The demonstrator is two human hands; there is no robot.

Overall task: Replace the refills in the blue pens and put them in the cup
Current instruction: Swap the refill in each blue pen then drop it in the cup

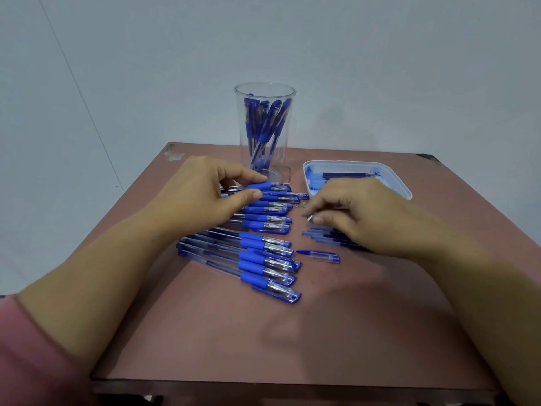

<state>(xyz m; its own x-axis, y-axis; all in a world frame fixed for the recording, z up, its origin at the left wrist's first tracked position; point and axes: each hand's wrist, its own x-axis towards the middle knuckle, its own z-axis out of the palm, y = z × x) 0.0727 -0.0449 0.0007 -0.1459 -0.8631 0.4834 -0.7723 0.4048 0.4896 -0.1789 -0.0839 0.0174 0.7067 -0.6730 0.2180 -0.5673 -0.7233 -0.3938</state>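
Head view, and the left hand point(202, 194) is on the job: forefinger and thumb pinch the blue rubber grip of a pen point(259, 186), the farthest one in the row of blue pens point(263, 247). That pen sits low, right at the top of the row; whether it is lifted clear of its neighbours I cannot tell.

Over to the right hand point(363, 212): fingers curled, thumb and fingertips nipping a small silvery piece point(311, 218), too small and blurred to identify. The hand hovers over a few loose refills point(317, 234) lying side by side on the desk point(292, 332), right of the row.

The row itself runs down the middle of the desk, pens parallel, capped ends pointing right. Just right of its nearer end lies a single clear cap point(323, 255) with a blue clip.

At the far edge, about the middle, stands the tall clear cup point(265, 127), upright, with several blue pens leaning inside. Beside it, towards the far right corner, a white tray point(405, 190) holds more refills. A pink sleeve point(32, 347) shows on the left arm at the near left corner.
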